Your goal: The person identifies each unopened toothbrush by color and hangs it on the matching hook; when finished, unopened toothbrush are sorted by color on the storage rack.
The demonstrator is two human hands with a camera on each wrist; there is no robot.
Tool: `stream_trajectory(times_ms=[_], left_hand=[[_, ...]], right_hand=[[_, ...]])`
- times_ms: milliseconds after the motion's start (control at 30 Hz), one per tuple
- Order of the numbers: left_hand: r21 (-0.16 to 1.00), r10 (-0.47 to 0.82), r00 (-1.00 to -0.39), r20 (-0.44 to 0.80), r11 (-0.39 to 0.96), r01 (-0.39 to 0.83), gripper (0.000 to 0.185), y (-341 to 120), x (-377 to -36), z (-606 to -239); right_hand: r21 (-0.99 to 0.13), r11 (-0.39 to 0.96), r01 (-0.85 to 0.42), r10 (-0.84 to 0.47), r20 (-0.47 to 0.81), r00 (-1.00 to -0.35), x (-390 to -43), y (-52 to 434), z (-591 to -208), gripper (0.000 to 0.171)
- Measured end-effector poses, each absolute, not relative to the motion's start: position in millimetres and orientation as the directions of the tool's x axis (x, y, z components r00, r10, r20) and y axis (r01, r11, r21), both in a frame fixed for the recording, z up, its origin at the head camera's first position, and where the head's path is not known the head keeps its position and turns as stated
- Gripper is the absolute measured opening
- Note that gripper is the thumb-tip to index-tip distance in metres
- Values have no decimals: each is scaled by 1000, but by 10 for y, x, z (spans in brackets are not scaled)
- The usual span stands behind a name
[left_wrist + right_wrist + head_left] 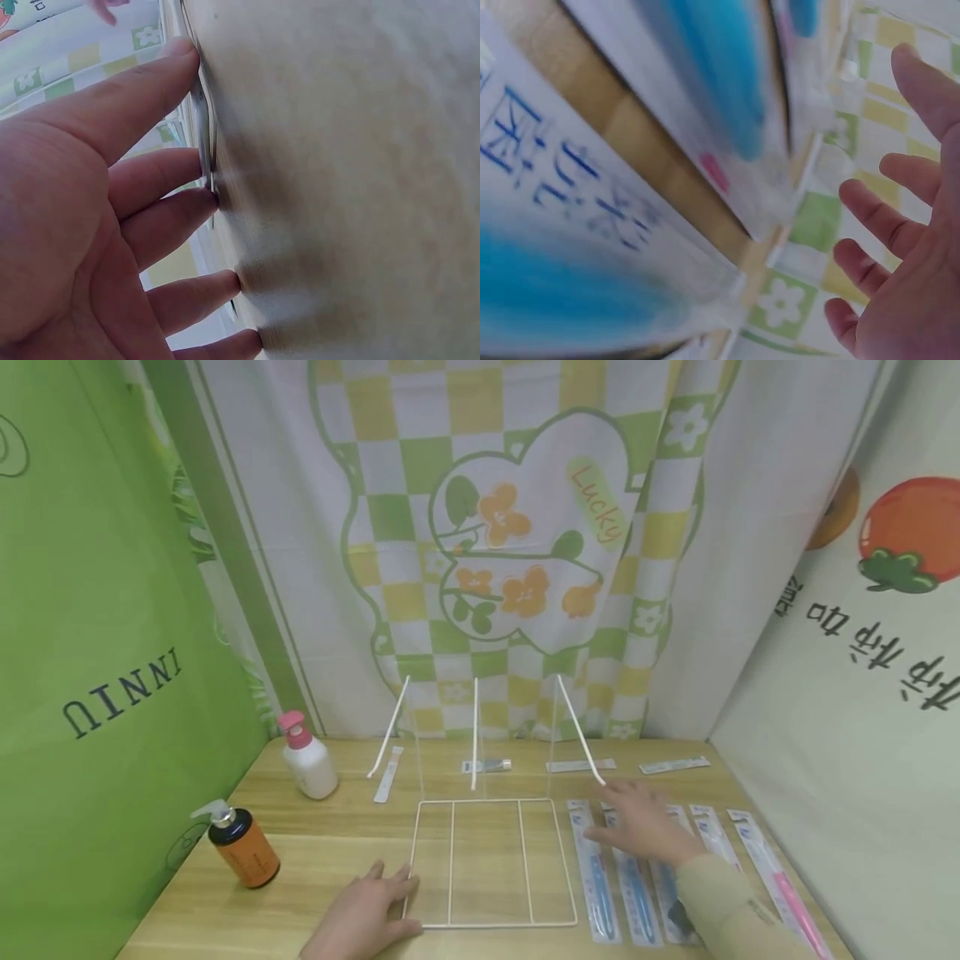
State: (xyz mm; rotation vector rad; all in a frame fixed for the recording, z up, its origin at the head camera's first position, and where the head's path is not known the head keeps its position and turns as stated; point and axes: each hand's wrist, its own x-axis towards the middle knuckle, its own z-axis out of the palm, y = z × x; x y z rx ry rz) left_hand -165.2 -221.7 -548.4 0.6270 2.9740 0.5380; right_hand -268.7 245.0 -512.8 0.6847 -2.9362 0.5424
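A white wire rack (487, 927) stands on the wooden table, with a flat base frame and 3 slanted prongs rising at its back. My left hand (363, 914) rests at the base's front left corner, thumb and fingertips touching the wire and tabletop. In the left wrist view, the fingers (180, 225) are spread and nearly straight. My right hand (645, 822) hovers over several packaged toothbrushes (600, 893) laid in a row right of the rack. Its fingertips overlap the right prong's tip in the head view. The right wrist view shows relaxed fingers (885, 217) holding nothing.
Behind the rack lie a small tube (487, 766) and slim flat packets (387, 775). At the left stand a white pump bottle (311, 768) with a pink top and an orange-and-black pump bottle (247, 852). Printed curtains (525, 527) enclose the table's back and sides.
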Motion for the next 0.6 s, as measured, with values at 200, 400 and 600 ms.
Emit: stream_trajectory(times_ms=[200, 400, 600], left_hand=[[367, 393, -920, 6, 855, 367, 72, -2203, -1648, -5472], [384, 389, -921, -4, 851, 358, 73, -2204, -1647, -5455], [393, 385, -923, -8, 850, 351, 73, -2213, -1653, -5452]], right_hand=[[-359, 834, -419, -417, 86, -905, -2824, 2369, -5303, 63], [-378, 829, -413, -418, 72, -906, -2883, 2359, -5404, 64], [-403, 831, -382, -390, 66, -918, -2923, 2317, -5430, 48]])
